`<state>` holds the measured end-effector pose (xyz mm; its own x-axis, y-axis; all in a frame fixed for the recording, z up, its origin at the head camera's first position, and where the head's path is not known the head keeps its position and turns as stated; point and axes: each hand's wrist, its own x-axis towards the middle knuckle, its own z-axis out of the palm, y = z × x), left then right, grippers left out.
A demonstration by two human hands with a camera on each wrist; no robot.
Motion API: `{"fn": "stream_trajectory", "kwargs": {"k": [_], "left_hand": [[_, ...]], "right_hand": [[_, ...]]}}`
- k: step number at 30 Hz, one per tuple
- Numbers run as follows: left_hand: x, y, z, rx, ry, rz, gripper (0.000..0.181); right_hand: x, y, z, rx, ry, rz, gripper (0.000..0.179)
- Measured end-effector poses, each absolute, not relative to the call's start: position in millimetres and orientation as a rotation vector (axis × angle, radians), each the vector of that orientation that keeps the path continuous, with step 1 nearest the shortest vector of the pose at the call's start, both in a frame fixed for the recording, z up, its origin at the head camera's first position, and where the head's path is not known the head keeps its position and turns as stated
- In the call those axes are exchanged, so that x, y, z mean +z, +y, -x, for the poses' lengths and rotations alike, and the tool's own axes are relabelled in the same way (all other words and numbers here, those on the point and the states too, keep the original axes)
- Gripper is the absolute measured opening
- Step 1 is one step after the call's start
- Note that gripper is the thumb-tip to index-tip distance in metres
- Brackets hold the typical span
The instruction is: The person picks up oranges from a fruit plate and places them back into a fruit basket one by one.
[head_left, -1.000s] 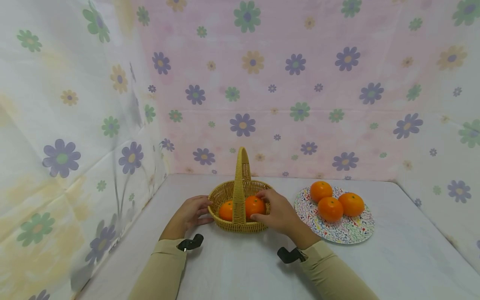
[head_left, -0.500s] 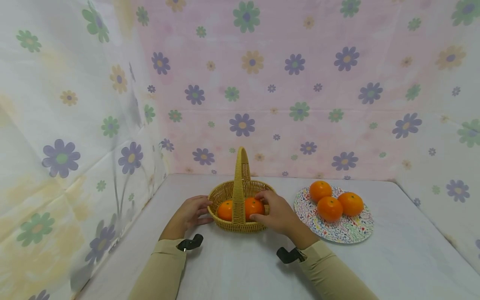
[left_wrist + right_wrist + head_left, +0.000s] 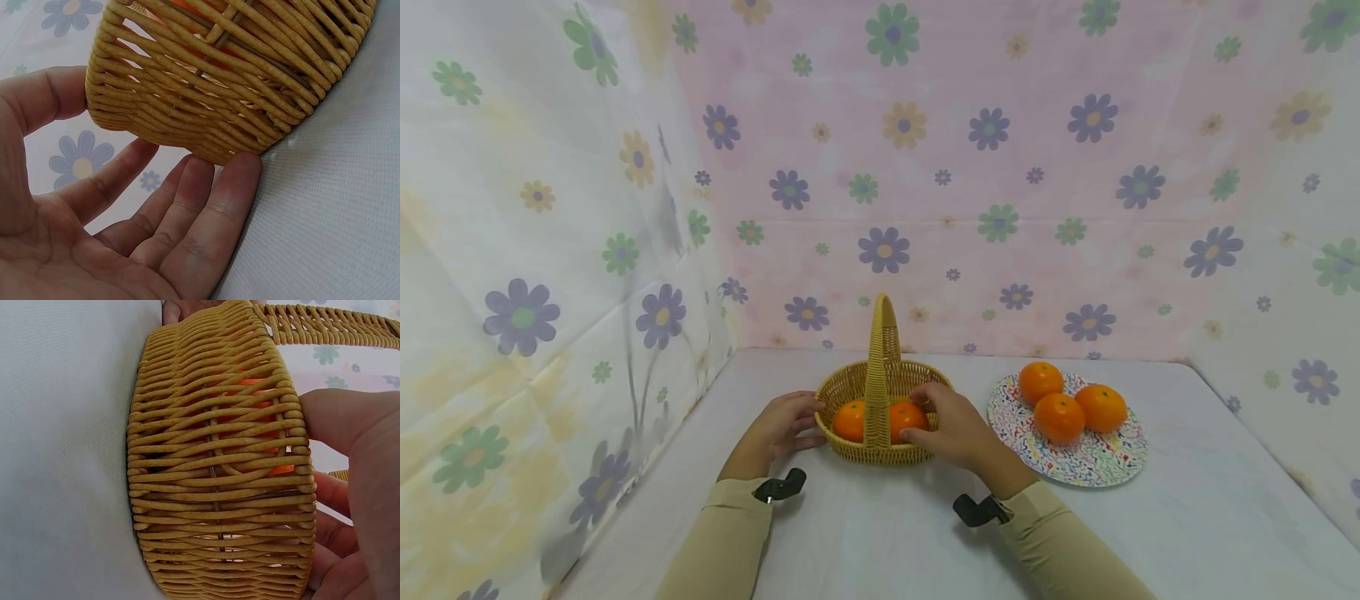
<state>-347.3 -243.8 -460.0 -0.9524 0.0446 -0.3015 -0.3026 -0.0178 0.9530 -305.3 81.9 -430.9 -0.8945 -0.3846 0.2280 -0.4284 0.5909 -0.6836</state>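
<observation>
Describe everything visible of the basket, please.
The basket is yellow-brown, oval and woven like wicker, with a tall arched handle across its middle. It stands upright on the white table beside a speckled plate, with two oranges inside. The left hand touches its left end; the right hand reaches over its right end, contact unclear.

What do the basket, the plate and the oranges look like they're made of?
The basket: slightly glossy tan strands, visibly woven, so wicker or a plastic imitation. The plate: smooth-looking with multicoloured squiggles; ceramic, plastic or card, I can't tell. The oranges: shiny skin with small green stem marks; perhaps real fruit, though they could be plastic models.
</observation>
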Motion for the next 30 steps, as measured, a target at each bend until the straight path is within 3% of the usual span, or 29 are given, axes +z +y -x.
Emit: {"fn": "stream_trajectory", "kwargs": {"k": [30], "left_hand": [[-458.6, -243.7, 344.9, 2.061, 2.003, 0.263, 0.047]], "right_hand": [[-427.2, 88.7, 312.4, 1.042, -2.699, -0.745, 0.057]]}}
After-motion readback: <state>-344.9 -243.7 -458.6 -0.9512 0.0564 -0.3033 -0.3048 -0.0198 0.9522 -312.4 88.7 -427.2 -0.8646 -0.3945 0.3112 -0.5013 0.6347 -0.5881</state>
